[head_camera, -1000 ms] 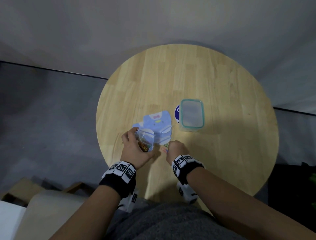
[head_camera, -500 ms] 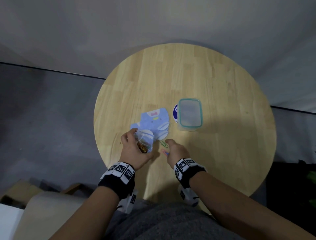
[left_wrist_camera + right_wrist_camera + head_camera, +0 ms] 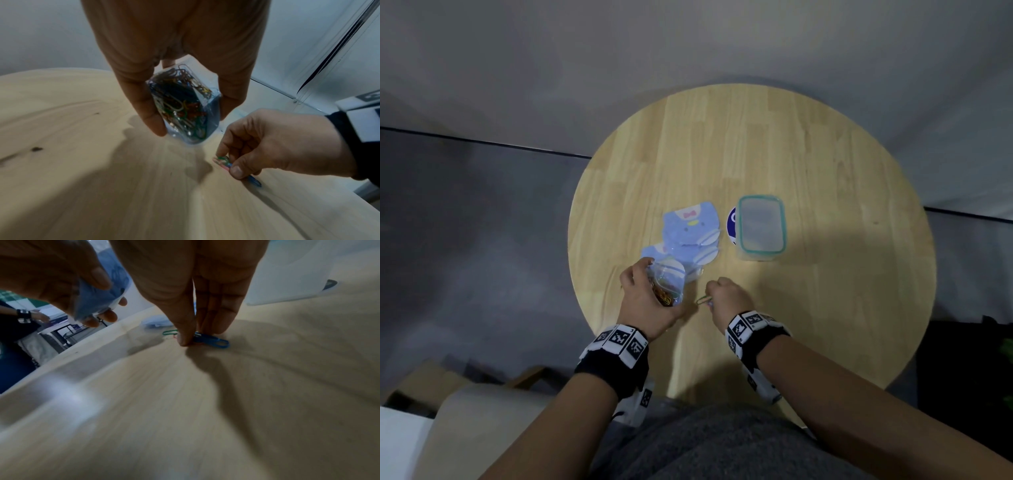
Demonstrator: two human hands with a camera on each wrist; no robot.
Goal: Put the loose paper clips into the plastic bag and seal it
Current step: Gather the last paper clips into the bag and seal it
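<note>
My left hand [image 3: 647,298] grips a small clear plastic bag [image 3: 667,285] just above the round wooden table [image 3: 825,274]; the bag [image 3: 183,105] is full of colored paper clips. To its right, my right hand [image 3: 726,296] is down on the tabletop, thumb and fingers pinching loose paper clips [image 3: 702,300]. In the right wrist view a blue clip [image 3: 216,341] sticks out from under the fingertips and a green clip [image 3: 169,332] lies behind the thumb. The left wrist view shows the same pinched clips [image 3: 223,161]. Whether the bag's mouth is open is hidden.
Several flat blue cartoon-printed bags [image 3: 690,236] lie stacked beyond my left hand. A clear lidded box with a teal rim [image 3: 760,228] stands to their right, partly over a round blue sticker [image 3: 732,222]. The table's near edge lies under my wrists.
My right hand slid back toward me and slightly right, dragging the loose clips across the table, and now pinches them. The left hand kept the bag almost still.
</note>
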